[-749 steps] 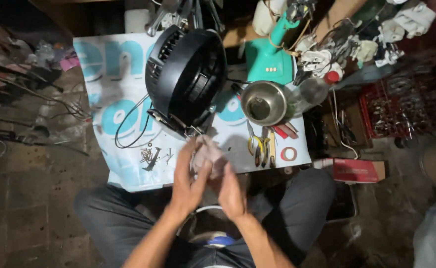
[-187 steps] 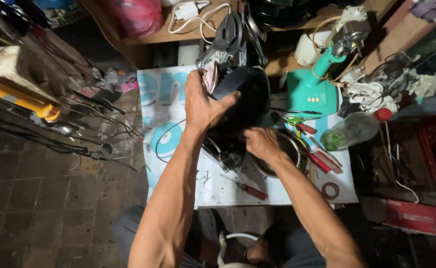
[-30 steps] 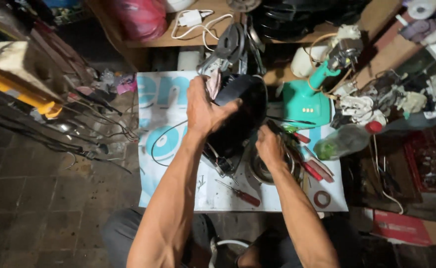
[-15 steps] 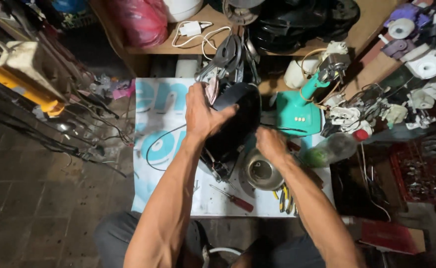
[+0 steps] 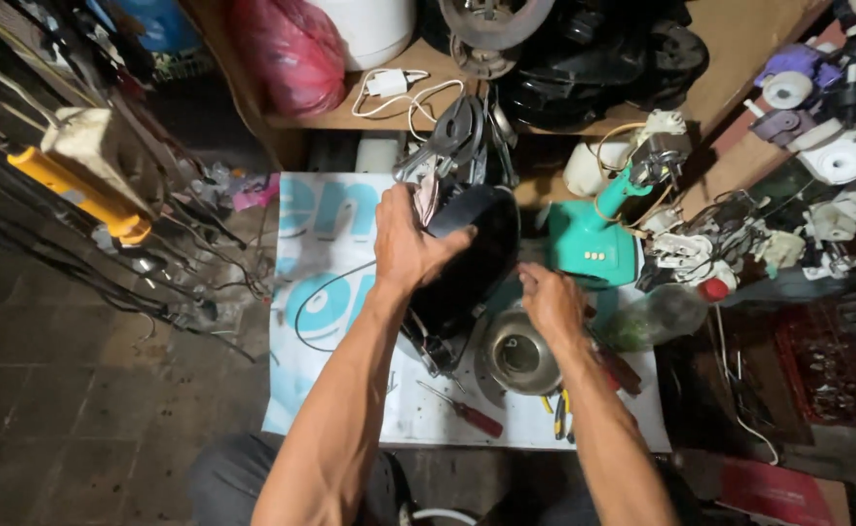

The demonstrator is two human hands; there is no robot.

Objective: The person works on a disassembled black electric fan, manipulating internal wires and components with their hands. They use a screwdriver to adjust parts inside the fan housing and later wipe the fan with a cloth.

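A black rounded fan motor housing [image 5: 472, 255] stands tilted on a white and blue printed sheet [image 5: 321, 282]. My left hand [image 5: 410, 245] grips the housing's upper left edge. On the housing's right side my right hand [image 5: 550, 300] rests with fingers curled, just above a shiny metal bowl-shaped part [image 5: 516, 356]. Whether the right hand holds anything small is hidden. A black cable [image 5: 313, 297] loops out of the housing to the left.
A red-handled screwdriver [image 5: 467, 413] and yellow-handled pliers [image 5: 558, 411] lie near the sheet's front edge. A teal fan base [image 5: 594, 248] stands to the right. Fan parts and white plastic pieces crowd the shelf [image 5: 370, 107] and right side; rods and tools lean at the left.
My view has shifted, so the sheet sits lower and more central. Both hands stay on the black housing; the right hand has slid slightly up from the metal part.
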